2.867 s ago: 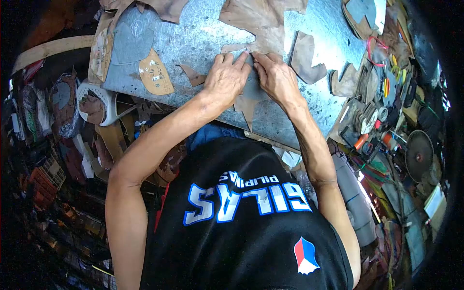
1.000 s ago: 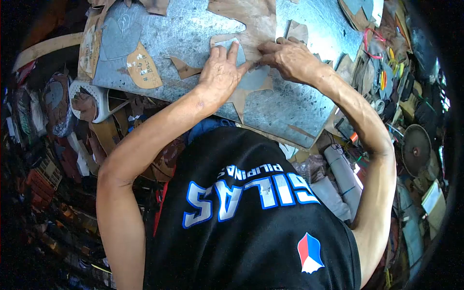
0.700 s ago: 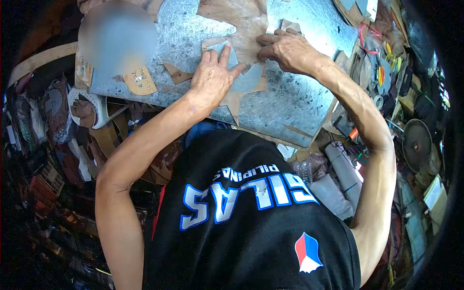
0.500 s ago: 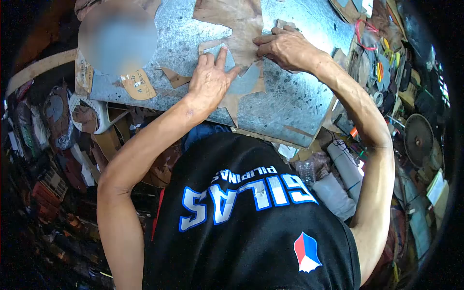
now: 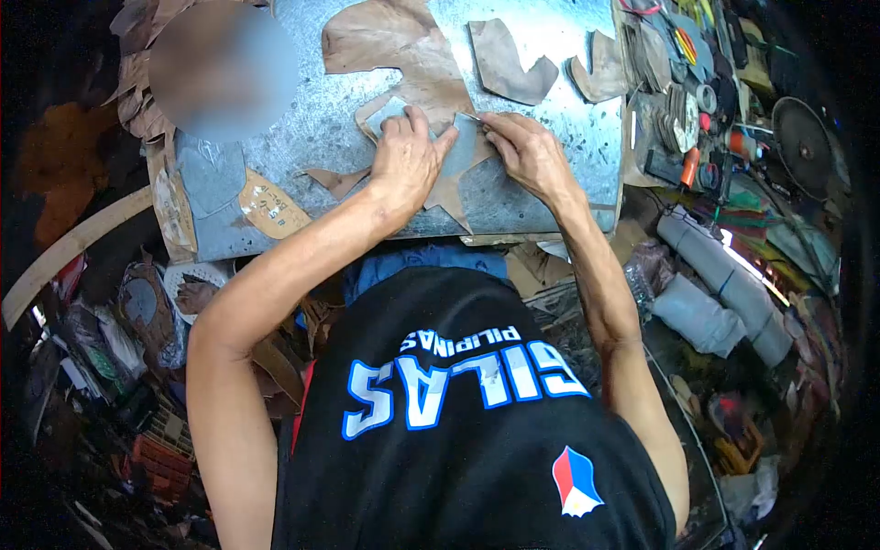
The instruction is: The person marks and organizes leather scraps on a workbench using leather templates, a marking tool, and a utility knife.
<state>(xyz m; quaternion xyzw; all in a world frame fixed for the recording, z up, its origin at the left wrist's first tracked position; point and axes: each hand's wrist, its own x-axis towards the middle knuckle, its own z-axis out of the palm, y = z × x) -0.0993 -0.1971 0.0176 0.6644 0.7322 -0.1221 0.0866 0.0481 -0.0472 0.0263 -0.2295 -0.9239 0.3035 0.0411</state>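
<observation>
My left hand [image 5: 406, 161] presses down on a grey template [image 5: 392, 110], thumb and fingers apart. The template lies on a brown leather sheet [image 5: 394, 41] with cut-out edges. Just right of it, my right hand [image 5: 530, 151] pinches a thin, pointed tool [image 5: 470, 116] whose tip is at the grey template's edge. Most of the tool is hidden by the fingers. Two cut leather pieces, one curved [image 5: 504, 69] and one smaller [image 5: 600, 73], rest farther right on the metal tabletop [image 5: 559, 105].
A tan template with handwriting [image 5: 272, 203] lies at the table's left edge. Stacked pieces [image 5: 678, 119], an orange-capped item [image 5: 690, 169] and a round disc [image 5: 802, 147] are on the right. Wrapped rolls [image 5: 724, 275] sit below them. A blurred round patch covers the upper left.
The view has shifted, bringing two cut leather pieces into sight on the right. My right hand has moved from the leather's upper right edge down beside the template, with a thin tool now showing.
</observation>
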